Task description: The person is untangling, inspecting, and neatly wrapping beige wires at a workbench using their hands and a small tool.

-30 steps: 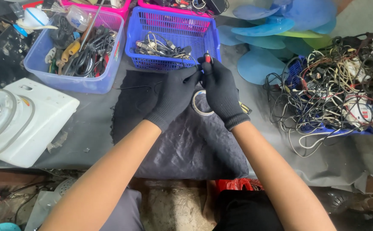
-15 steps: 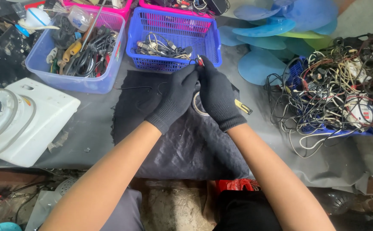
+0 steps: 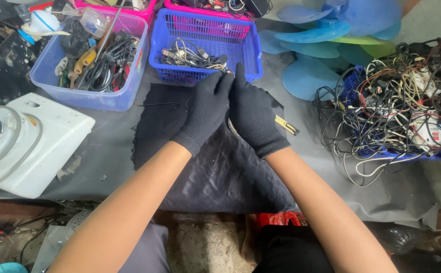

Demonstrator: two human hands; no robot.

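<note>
The left hand (image 3: pixel 206 112) and right hand (image 3: pixel 253 115), both in black gloves, are pressed together over a dark cloth (image 3: pixel 215 167), fingers curled; what they pinch I cannot tell; it is hidden between them. It could slip unseen into the cloth's folds; the blue basket (image 3: pixel 253 53) just beyond crowds them; a cable tangle (image 3: pixel 397 108) lies right; a white appliance (image 3: pixel 23 141) left.

Both bare forearms reaching forward, converging, left hand (image 3: pixel 206 110) and right hand (image 3: pixel 253 114) in black knit gloves, pressed side by side, fingers (image 3: pixel 240 75) pointing away, curled together, thumbs hidden
</note>
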